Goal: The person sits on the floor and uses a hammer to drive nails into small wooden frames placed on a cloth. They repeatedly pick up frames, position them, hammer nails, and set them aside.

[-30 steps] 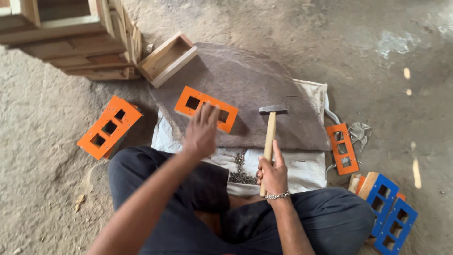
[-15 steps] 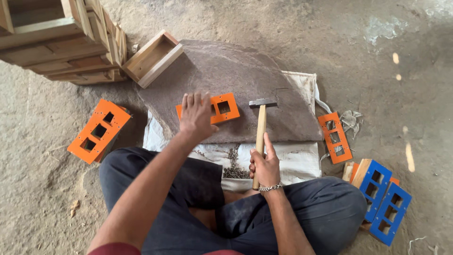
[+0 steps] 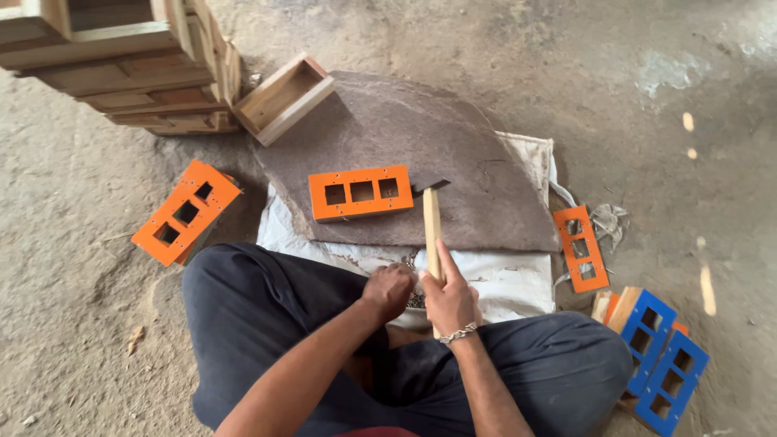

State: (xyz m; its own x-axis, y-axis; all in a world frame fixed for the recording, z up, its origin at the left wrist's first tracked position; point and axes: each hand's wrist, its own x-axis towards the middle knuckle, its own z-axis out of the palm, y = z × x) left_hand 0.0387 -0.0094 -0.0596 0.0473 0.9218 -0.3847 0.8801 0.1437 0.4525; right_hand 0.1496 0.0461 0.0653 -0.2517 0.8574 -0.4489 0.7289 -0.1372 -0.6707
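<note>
Presently the person sits cross-legged on the floor before a grey felt mat (image 3: 453, 154) laid over a white sack (image 3: 502, 279). The right hand (image 3: 449, 301) is wrapped round the lower end of a wooden-handled hammer (image 3: 431, 231), whose steel head rests on the mat just beside the right end of an orange box with three windows (image 3: 360, 193). The left hand (image 3: 391, 290) is curled, fingertips bunched over a small bowl of what look like nails, near the lap; whether it pinches one cannot be told.

Judgement: one nail should be drawn cleanly, the box steadied flat on the mat, and the hammer kept low until the nail stands true.

Noted about: another orange box (image 3: 186, 212) to the left, a smaller orange plate (image 3: 581, 248) to the right, two blue boxes (image 3: 660, 360) by the right knee, stacked wooden frames (image 3: 121, 65) beyond.
</note>
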